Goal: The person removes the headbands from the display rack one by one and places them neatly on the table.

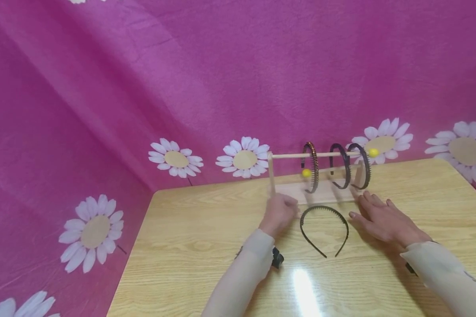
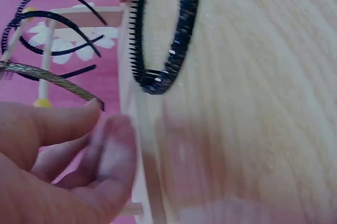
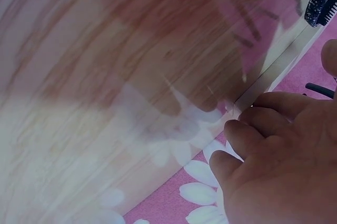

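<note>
A pale wooden rack (image 1: 289, 156) stands toward the back of the table. From its top rod hang a brown-gold toothed headband (image 1: 314, 169) and two dark headbands (image 1: 347, 169) (image 1: 366, 169). On the table before the rack lies a black toothed headband (image 1: 324, 207), its ends toward me. My left hand (image 1: 279, 213) is by the rack's front left corner, fingers loosely curled; the left wrist view shows nothing between thumb and fingers (image 2: 113, 145). At the front right corner, my right hand (image 1: 386, 220) has its fingers extended, fingertips close to the base; contact is unclear.
Yellow balls (image 1: 373, 152) (image 1: 306, 173) show at the rod ends. The wood-grain table (image 1: 190, 246) reaches a pink cloth backdrop (image 1: 230, 79) printed with white daisies. Light glares off the table front.
</note>
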{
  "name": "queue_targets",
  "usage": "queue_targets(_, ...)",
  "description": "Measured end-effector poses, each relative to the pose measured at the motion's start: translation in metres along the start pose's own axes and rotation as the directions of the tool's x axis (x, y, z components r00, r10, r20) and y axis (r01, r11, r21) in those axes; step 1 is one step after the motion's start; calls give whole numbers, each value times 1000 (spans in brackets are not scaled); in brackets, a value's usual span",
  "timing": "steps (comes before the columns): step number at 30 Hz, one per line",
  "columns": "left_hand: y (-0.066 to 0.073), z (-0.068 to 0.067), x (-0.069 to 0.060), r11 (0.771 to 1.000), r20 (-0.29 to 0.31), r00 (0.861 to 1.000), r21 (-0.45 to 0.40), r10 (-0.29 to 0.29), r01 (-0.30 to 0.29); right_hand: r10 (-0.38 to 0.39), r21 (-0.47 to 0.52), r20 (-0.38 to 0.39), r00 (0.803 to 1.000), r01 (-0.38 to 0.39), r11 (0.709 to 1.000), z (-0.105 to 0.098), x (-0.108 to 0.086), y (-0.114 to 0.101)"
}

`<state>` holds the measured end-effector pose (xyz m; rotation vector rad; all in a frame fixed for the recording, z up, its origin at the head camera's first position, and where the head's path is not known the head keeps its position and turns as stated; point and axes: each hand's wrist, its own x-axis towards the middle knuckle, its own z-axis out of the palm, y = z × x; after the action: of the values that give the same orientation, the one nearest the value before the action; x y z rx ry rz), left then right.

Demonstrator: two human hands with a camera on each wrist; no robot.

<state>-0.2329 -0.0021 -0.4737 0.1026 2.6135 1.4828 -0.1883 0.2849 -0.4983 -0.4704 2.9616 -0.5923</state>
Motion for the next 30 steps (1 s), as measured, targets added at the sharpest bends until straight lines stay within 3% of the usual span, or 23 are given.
queue_targets(4, 10, -4, 1, 995, -103, 992, -67, 66, -73, 8, 4, 5, 1000, -8, 1000, 0, -1, 1)
queue_targets(8, 23, -6, 0, 971, -200, 968, -152, 151, -183, 14, 14, 9, 1000, -14, 1000, -1, -1, 1)
queue_targets(12, 36, -4, -3, 912, -286, 925, -251, 250, -325, 7, 10, 13, 1000, -7, 1000, -2, -1, 0)
queue_targets(15, 44, -1, -6, 871, -293, 910, -312, 292, -380, 10, 11, 16, 1000, -11, 1000, -3, 0, -1)
queue_targets(17, 47, 3, -7, 869, -271, 915, -320, 298, -378, 11, 11, 15, 1000, -11, 1000, -3, 0, -1)
queue_targets(21, 51, 10, -6, 905, -249, 918, -218, 309, -365, 7, 7, 13, 1000, -7, 1000, -4, 1, -1)
queue_targets(25, 55, 15, -3, 921, -266, 905, -117, 332, -372, 2, -7, 16, 1000, -2, 1000, -4, 3, -2)
queue_targets(30, 60, 17, 1, 912, -281, 886, -76, 368, -403, 7, -8, 33, 999, -6, 1000, -5, 5, -2)
